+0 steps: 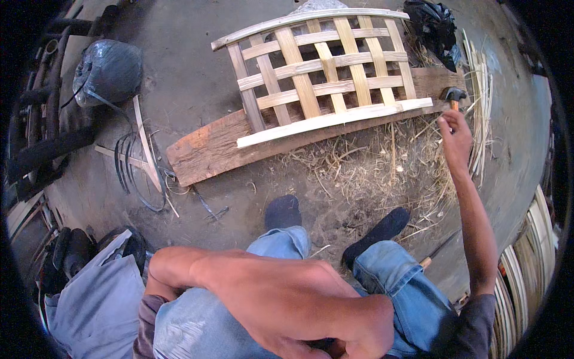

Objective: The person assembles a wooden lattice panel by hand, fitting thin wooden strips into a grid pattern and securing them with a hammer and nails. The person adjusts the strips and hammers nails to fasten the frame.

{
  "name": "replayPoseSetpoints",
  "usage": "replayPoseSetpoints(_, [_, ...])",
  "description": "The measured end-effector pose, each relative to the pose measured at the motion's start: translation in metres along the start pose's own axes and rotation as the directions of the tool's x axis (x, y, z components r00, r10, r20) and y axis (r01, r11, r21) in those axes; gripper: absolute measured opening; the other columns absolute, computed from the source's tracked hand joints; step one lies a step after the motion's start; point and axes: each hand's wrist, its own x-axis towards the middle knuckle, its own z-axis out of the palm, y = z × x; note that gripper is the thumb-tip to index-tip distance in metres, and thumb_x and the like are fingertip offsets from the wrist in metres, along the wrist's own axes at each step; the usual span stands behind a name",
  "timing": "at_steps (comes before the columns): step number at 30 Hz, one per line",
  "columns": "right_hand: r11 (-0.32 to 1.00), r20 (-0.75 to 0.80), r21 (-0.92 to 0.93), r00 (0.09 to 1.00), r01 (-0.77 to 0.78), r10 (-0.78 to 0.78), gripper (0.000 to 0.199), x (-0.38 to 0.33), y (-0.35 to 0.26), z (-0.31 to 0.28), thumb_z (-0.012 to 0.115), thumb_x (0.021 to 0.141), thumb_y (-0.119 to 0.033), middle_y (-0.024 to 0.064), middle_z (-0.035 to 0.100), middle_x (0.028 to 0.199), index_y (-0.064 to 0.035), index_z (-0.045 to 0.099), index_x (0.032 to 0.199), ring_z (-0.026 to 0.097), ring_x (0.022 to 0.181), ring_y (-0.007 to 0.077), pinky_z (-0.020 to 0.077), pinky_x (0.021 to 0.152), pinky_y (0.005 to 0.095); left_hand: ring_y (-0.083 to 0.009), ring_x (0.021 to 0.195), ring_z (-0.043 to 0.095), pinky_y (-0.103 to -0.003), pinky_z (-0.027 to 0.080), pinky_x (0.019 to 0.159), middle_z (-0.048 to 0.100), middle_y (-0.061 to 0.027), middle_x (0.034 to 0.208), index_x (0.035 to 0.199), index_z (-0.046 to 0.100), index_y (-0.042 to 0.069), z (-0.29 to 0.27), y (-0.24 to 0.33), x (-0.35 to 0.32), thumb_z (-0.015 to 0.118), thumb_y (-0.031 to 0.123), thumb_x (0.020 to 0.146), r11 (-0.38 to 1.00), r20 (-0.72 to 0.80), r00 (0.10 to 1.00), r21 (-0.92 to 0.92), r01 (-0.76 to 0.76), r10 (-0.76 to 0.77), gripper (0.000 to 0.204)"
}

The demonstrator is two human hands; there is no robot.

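Note:
My right hand (457, 140) reaches far out to the right, its fingers closed round the handle of a hammer (453, 94). The dark hammer head is over the right end of a thick wooden plank (209, 146). Left of the hammer, a woven panel of flat pale wooden strips (326, 67) lies across the plank, with one long strip along its far edge and another along its near edge. My left hand (299, 293) is close in front of me, above my lap. Its fingers are curled at the lower edge, and what they hold, if anything, is hidden.
Shavings (371, 161) litter the floor near the plank. Long thin strips (478, 107) lie at the right, and a black plastic bag (431, 27) is beyond. A wrapped bundle (109, 72) and loose dark strapping (128, 161) are at the left. My feet are just before the plank.

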Motion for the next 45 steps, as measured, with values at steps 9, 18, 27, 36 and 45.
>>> replayPoseSetpoints(9, [0.923,0.013,0.229,0.949,-0.308,0.314,0.028,0.039,0.026,0.018,0.065,0.093,-0.025,0.0044,0.065,0.102,-0.0055,0.066,0.113,0.065,0.090,0.0131,0.0520,0.068,0.0266,-0.0140,0.090,0.061,-0.028,0.049,0.081,0.064,-0.0057,0.096,0.115,0.057,0.002,-0.038,0.025,-0.095,0.065,0.020,0.092,0.498,-0.785,0.359,0.604,0.622,0.504,0.031])
replayPoseSetpoints(18, [0.852,0.192,0.365,0.926,-0.375,0.326,0.032,0.042,0.011,0.026,0.072,0.088,-0.029,0.0003,0.069,0.095,-0.0073,0.069,0.111,0.062,0.088,0.0093,0.0500,0.072,0.0257,-0.0108,0.094,0.060,-0.025,0.047,0.080,0.064,-0.0043,0.109,0.125,0.057,0.006,-0.071,-0.013,-0.220,0.057,0.031,0.099,0.517,-0.842,-0.200,0.106,0.850,0.501,0.036])
replayPoseSetpoints(27, [0.854,0.233,0.434,0.952,-0.287,0.201,0.031,0.039,0.003,0.029,0.075,0.085,-0.018,0.0040,0.069,0.096,-0.0002,0.067,0.109,0.062,0.087,0.0098,0.0483,0.079,0.0245,-0.0096,0.087,0.059,-0.022,0.048,0.072,0.065,-0.0029,0.106,0.123,0.059,0.008,-0.081,-0.022,-0.210,0.060,0.034,0.097,0.559,-0.852,-0.225,0.093,0.824,0.473,0.036])
replayPoseSetpoints(36, [0.849,0.224,0.459,0.959,-0.262,0.175,0.027,0.038,0.002,0.027,0.073,0.087,-0.016,0.0047,0.069,0.096,0.0002,0.067,0.108,0.062,0.088,0.0106,0.0483,0.081,0.0250,-0.0066,0.075,0.055,-0.021,0.046,0.068,0.060,0.0013,0.087,0.113,0.060,0.006,-0.085,-0.030,-0.204,0.063,0.022,0.096,0.561,-0.860,-0.135,0.195,0.804,0.492,0.024])
replayPoseSetpoints(45, [0.939,0.033,0.236,0.968,-0.250,0.249,0.032,0.042,0.011,0.022,0.067,0.092,-0.032,0.0020,0.068,0.097,-0.0067,0.070,0.110,0.059,0.089,0.0115,0.0488,0.079,0.0286,-0.0084,0.081,0.058,-0.024,0.050,0.073,0.064,-0.0032,0.094,0.111,0.062,0.002,-0.076,-0.027,-0.193,0.060,0.020,0.097,0.628,-0.844,-0.244,0.133,0.767,0.477,0.022])
